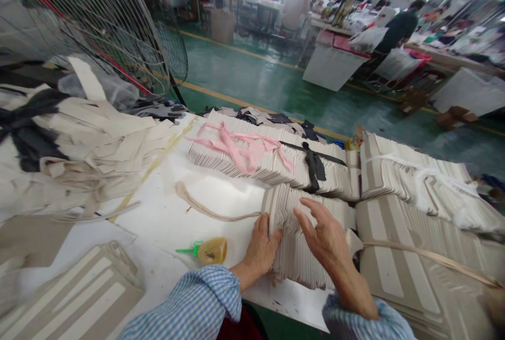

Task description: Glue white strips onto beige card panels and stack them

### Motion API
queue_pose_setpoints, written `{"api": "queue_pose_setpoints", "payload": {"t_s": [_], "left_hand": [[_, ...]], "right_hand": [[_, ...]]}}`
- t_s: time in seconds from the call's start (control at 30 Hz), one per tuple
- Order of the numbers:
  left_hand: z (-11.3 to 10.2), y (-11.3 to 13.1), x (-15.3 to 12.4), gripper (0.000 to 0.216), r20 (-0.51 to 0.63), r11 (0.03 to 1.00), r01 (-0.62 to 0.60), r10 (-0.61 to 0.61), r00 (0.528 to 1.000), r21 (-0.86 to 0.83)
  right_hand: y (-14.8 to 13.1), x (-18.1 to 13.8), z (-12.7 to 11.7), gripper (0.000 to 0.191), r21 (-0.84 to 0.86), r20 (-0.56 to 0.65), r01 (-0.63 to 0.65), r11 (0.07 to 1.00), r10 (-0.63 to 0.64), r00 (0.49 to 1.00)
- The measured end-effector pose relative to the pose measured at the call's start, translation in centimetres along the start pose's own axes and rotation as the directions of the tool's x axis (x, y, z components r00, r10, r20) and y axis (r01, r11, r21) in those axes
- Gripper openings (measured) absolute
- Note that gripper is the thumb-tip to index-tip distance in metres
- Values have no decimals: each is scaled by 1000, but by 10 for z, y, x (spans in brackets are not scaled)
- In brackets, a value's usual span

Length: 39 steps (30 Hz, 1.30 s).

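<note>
The two hands are apart, both at a stack of folded cloth (294, 263) that stands near the front edge of a white table (165, 229). The left hand (258, 248) lies against the stack's left end, thumb spread from the fingers; whether it grips or only presses, I cannot tell. The right hand (329, 232) is held over the stack with its fingers loose and spread, hiding part of the folds, and whether the fingertips touch the cloth is unclear. A tan strip (221, 218) runs along the table to the left fingers, where its end is lost from sight. Checked sleeves (197, 298) cover the forearms and leave the frame at the bottom. A squeeze bottle (213, 250) with a green nozzle lies left of the left hand. Behind, a longer stack (272, 174) is partly covered by pink strips (240, 148) and a black tie (314, 166). The tied bundle (418, 277) on the right runs out of frame, with a dark blur at its edge. The folded pile (90, 287) at lower left and the fan (130, 24) above are cut off too, and the workers (295, 6) beyond are too blurred to make out.
</note>
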<state>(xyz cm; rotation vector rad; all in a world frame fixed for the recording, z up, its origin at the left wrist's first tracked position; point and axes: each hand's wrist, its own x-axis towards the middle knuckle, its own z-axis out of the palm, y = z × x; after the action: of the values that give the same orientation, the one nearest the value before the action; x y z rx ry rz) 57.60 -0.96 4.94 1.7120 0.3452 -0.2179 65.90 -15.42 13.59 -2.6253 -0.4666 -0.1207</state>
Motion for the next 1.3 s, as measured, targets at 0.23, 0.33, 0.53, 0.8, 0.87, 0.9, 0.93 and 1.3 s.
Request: {"api": "queue_pose_setpoints", "payload": {"t_s": [0.23,0.33,0.53,0.8,0.87,0.9,0.93,1.3], "left_hand": [[6,4,6,64,-54,990,34,-27,998,139],[7,9,4,68,-96,983,72,-56,994,171],[9,19,2,74,-62,984,85,-76,995,157],[0,33,-17,79,-34,993,80,-77,996,86],[-2,38,-27,78,-21,996,65,-64,998,57],[-3,40,-33,78,-17,997,60,-60,998,40],[-5,42,-39,78,-16,998,57,-57,998,20],[-90,-33,-179,26,-89,874,225,-289,953,-430]], "right_hand": [[19,77,39,29,-96,187,124,988,-104,977],[23,75,47,28,-144,244,186,972,-147,958],[29,71,54,43,-219,280,323,921,-258,925],[24,71,54,45,-237,213,491,838,-449,868],[21,72,50,47,-235,173,506,830,-477,862],[18,72,49,49,-235,150,513,826,-490,859],[15,73,47,51,-237,126,523,819,-508,852],[-185,31,95,41,317,352,721,616,-783,514]]}}
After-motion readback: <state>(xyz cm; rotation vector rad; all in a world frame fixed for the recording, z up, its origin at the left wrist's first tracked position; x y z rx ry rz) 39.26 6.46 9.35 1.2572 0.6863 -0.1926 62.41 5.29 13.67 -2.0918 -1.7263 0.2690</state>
